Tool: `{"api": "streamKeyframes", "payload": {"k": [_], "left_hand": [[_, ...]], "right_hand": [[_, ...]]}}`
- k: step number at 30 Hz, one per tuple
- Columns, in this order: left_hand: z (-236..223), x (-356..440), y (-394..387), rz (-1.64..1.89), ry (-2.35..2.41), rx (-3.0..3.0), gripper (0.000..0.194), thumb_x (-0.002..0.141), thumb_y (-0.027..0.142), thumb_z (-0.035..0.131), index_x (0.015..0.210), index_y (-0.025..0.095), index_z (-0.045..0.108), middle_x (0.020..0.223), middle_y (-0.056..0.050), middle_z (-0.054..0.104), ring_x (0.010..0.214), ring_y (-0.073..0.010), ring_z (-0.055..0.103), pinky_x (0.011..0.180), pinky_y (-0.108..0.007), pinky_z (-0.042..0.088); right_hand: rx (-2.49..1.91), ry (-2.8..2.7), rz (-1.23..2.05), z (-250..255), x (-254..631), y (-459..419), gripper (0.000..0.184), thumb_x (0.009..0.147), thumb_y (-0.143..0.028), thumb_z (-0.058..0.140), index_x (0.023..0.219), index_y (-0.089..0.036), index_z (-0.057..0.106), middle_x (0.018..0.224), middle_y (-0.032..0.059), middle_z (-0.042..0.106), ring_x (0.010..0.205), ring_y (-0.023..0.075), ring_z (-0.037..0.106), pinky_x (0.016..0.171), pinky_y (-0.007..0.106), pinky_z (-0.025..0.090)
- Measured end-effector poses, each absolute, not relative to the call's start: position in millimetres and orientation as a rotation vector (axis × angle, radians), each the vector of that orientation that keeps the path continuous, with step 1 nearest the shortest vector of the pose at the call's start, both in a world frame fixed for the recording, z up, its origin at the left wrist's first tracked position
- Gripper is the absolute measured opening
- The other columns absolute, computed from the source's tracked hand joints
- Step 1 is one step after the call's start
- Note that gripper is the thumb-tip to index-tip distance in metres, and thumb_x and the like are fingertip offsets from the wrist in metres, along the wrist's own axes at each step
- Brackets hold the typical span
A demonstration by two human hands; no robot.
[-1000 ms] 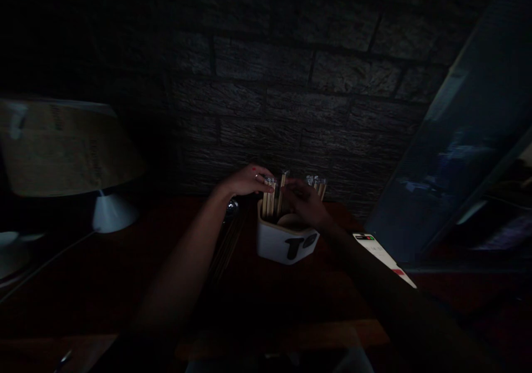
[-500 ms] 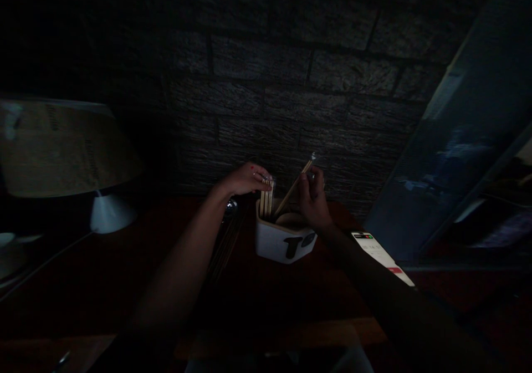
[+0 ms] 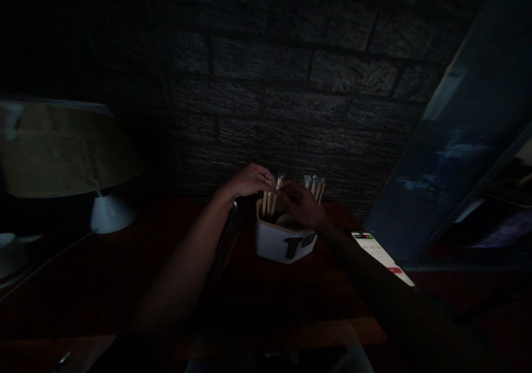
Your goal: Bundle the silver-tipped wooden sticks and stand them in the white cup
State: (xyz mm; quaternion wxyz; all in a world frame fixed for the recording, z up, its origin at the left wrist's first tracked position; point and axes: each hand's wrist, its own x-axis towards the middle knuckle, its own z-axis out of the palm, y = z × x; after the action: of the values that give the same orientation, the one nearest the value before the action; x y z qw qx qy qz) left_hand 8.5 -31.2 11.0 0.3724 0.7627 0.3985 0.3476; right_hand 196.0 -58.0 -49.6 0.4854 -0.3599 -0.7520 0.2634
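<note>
A white container [image 3: 272, 243] with dark lettering stands on the dark wooden table, with several wrapped chopsticks [image 3: 265, 204] upright at its left side. My left hand [image 3: 250, 180] is closed round the tops of these chopsticks. From the right, my right hand [image 3: 303, 202] reaches over the container and pinches a wrapped pair of chopsticks [image 3: 279, 183] close beside the left bunch. Behind the right hand, more wrapped chopsticks [image 3: 318, 189] stand at the container's right side. Their lower ends are hidden, and the scene is very dim.
A lamp with a printed fabric shade [image 3: 66, 148] and white base [image 3: 110, 215] stands at the left. Thin dark sticks [image 3: 224, 248] lie left of the container. A lit phone [image 3: 382, 257] rests at the table's right edge. A brick wall [image 3: 261, 101] rises behind.
My right hand has moved left and brought its chopsticks from a slant to nearly upright against the left bunch. The right-hand bunch now shows behind it. My left hand has barely moved.
</note>
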Motion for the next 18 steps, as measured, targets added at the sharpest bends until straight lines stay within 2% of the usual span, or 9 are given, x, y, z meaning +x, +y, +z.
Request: {"api": "streamKeyframes", "payload": {"k": [6, 13, 18], "left_hand": [[10.2, 3.9, -28.7, 0.867, 1.055, 1.976, 0.026, 0.062, 0.020, 0.074, 0.086, 0.011, 0.068, 0.070, -0.002, 0.067, 0.059, -0.0111, 0.057, 0.051, -0.019, 0.040], [10.0, 3.8, -28.9, 0.858, 1.040, 1.979, 0.027, 0.064, 0.019, 0.072, 0.089, 0.010, 0.068, 0.079, -0.005, 0.070, 0.066, -0.0131, 0.060, 0.053, -0.020, 0.042], [9.6, 1.7, -27.8, 0.848, 1.030, 1.970, 0.028, 0.065, 0.020, 0.072, 0.091, 0.011, 0.068, 0.077, -0.004, 0.069, 0.066, -0.0127, 0.060, 0.054, -0.020, 0.044]], "right_hand": [[-0.910, -1.809, 0.678, -47.4, 195.6, -59.0, 0.025, 0.085, -0.039, 0.058, 0.103, -0.021, 0.057, 0.083, 0.0009, 0.065, 0.056, 0.0098, 0.053, 0.050, 0.023, 0.043], [-0.931, -1.782, 0.733, -45.3, 194.4, -59.7, 0.026, 0.084, -0.040, 0.059, 0.101, -0.020, 0.059, 0.072, -0.0013, 0.062, 0.048, 0.0085, 0.048, 0.044, 0.022, 0.039], [-0.936, -1.741, 0.740, -47.1, 195.2, -55.8, 0.028, 0.084, -0.040, 0.059, 0.104, -0.021, 0.059, 0.072, -0.0014, 0.061, 0.049, 0.0087, 0.047, 0.044, 0.022, 0.038]]}}
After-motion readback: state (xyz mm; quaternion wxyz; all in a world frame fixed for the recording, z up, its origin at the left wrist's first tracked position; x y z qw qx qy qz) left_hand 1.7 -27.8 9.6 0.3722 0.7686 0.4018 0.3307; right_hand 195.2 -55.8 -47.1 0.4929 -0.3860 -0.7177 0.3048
